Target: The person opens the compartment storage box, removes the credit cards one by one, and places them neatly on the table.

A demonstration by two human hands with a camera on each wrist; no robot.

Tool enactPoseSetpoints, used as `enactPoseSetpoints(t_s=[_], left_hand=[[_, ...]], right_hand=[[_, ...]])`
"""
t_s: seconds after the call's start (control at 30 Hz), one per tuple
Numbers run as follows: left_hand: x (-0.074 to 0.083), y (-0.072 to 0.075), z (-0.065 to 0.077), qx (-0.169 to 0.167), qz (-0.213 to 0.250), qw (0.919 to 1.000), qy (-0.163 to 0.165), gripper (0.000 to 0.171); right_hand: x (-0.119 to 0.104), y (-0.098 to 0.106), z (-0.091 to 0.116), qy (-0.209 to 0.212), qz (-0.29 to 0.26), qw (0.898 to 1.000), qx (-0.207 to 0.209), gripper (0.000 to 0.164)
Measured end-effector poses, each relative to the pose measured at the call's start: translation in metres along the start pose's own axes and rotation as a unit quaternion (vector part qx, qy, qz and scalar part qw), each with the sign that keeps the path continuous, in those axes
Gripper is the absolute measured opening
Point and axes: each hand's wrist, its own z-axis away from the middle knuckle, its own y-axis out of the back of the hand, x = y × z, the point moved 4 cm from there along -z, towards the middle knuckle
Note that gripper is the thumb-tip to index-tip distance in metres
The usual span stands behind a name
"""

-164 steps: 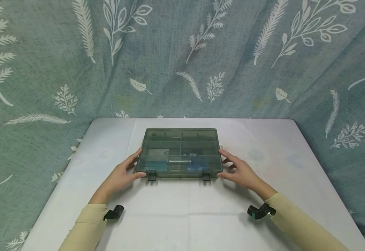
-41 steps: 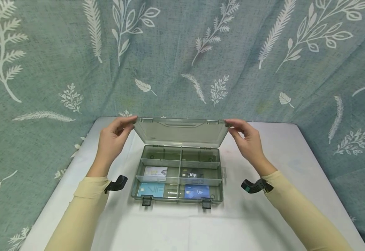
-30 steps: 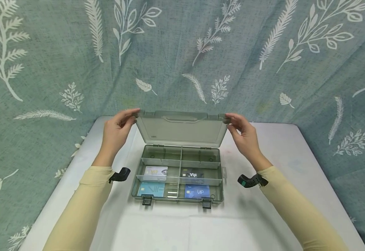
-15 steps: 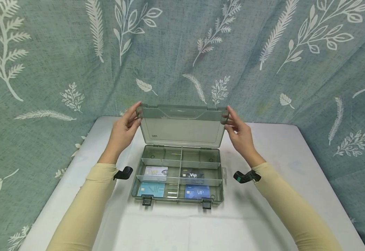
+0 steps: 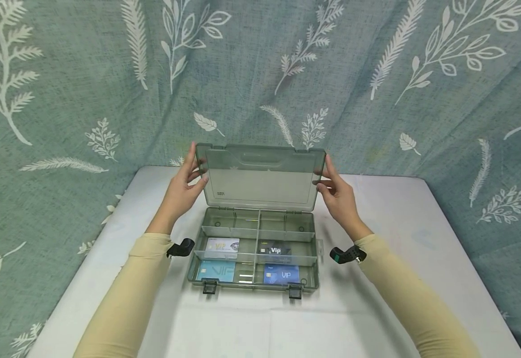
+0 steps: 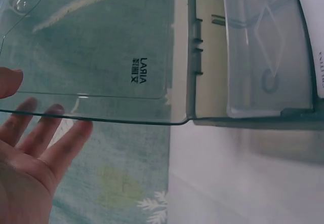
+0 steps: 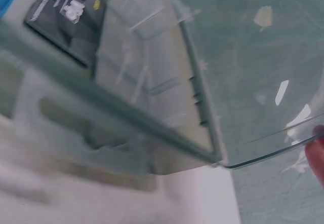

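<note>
A clear grey-green plastic compartment box (image 5: 256,286) lies on the white cloth, its hinged lid (image 5: 262,188) standing almost upright at the back. My left hand (image 5: 179,196) holds the lid's left edge, thumb on the inner face and fingers behind. At the right edge, my right hand (image 5: 340,199) grips the lid the same way; only a fingertip (image 7: 316,158) shows in the right wrist view. Inside the box lie a white VIP card (image 5: 222,244), a black Vip card (image 5: 274,248), a light blue VIP card (image 5: 216,271) and a dark blue VIP card (image 5: 281,274).
Two dark latches, the left one (image 5: 209,286) and the right one (image 5: 294,291), hang at the box's front. White cloth (image 5: 260,328) covers the table. A leaf-patterned green curtain (image 5: 242,74) rises behind the lid.
Earlier the box was closed with a hand at each side. Since then both hands have swung the lid up and back, and in the last second it has tilted further upright.
</note>
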Motion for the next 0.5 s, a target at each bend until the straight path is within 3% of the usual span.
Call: enactPoseSetpoints(t_s=[0.5], left_hand=[[-0.030,-0.014,0.009,-0.049,0.024,0.9958,0.074,0.087]], right_hand=[[0.022,-0.016,0.018,-0.069,0.011,0.997,-0.044,0.084]])
